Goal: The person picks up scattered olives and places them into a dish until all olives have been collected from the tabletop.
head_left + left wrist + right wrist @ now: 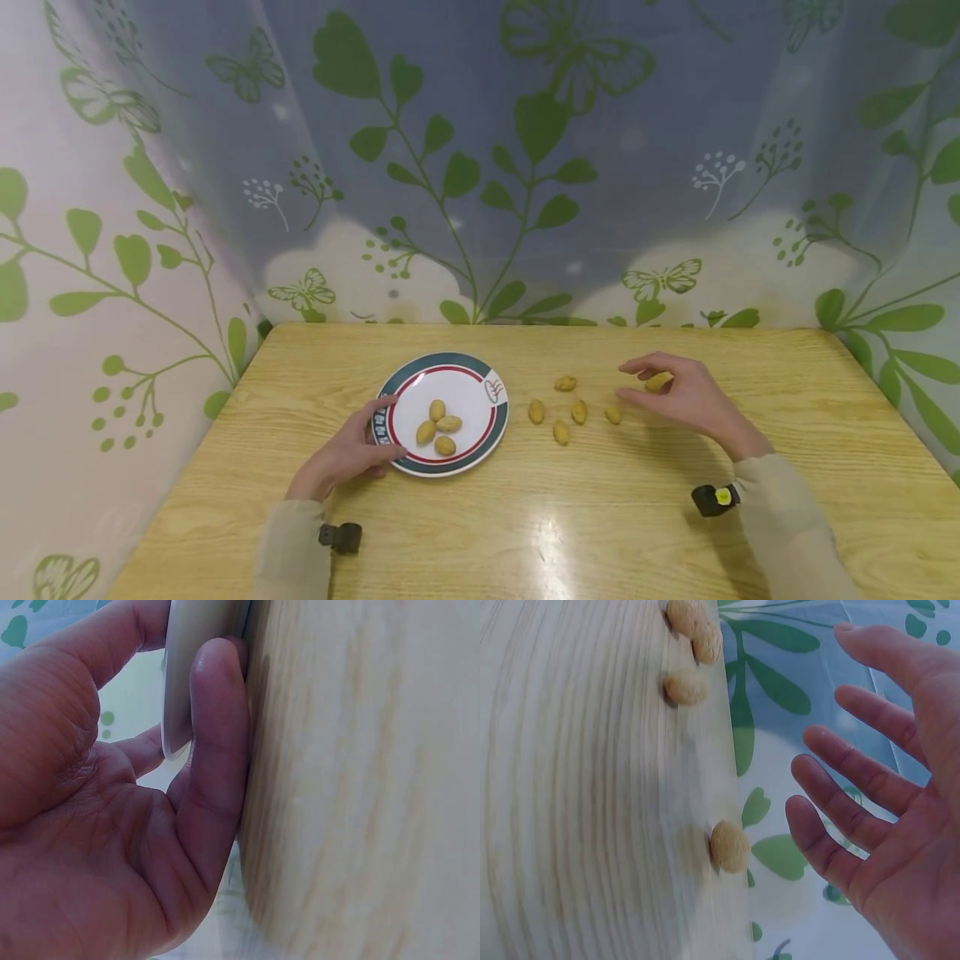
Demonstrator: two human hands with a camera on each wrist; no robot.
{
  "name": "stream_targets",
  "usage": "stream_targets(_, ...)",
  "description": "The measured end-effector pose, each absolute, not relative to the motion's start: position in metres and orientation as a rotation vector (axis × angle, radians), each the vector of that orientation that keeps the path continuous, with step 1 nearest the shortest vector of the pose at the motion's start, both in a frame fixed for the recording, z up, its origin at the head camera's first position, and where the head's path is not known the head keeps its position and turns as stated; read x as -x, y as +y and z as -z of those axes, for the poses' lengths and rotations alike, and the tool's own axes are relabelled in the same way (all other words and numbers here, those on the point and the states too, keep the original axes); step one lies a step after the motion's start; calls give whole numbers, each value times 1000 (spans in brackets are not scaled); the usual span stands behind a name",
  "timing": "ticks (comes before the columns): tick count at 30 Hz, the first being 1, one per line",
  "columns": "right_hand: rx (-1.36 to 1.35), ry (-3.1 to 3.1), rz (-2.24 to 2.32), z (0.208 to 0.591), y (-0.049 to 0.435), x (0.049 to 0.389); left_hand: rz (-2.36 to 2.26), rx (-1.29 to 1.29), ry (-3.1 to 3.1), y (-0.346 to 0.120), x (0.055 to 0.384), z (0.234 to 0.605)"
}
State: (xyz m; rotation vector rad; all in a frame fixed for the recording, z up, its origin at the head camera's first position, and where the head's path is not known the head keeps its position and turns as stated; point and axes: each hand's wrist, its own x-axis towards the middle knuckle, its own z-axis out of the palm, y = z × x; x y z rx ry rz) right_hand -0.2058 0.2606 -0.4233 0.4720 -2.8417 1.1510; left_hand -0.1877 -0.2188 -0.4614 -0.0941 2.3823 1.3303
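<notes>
A round white plate (474, 427) with a dark green rim and a red ring stands left of centre on the table. Several small yellow-brown oval pieces (427, 432) lie on it. My left hand (347, 450) grips the plate's left edge; in the left wrist view, fingers (217, 712) curl under the tilted-looking plate (180, 690). To the right, my right hand (678, 396) hovers over the table with fingers apart, holding nothing. One oval piece (658, 382) shows between its thumb and fingers in the head view, while the right wrist view has a piece (730, 846) apart from the fingertips.
More oval pieces (579, 411) lie scattered on the light wooden table (480, 533) between the plate and my right hand. A curtain (480, 167) with green leaves and butterflies hangs along the table's far edge and left side.
</notes>
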Motion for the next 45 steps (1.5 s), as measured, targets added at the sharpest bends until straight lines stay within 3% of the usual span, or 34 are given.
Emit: stream_targets(45,-250,-2992,-1026,451,316,219,-1345,77,2382,-221,187,462)
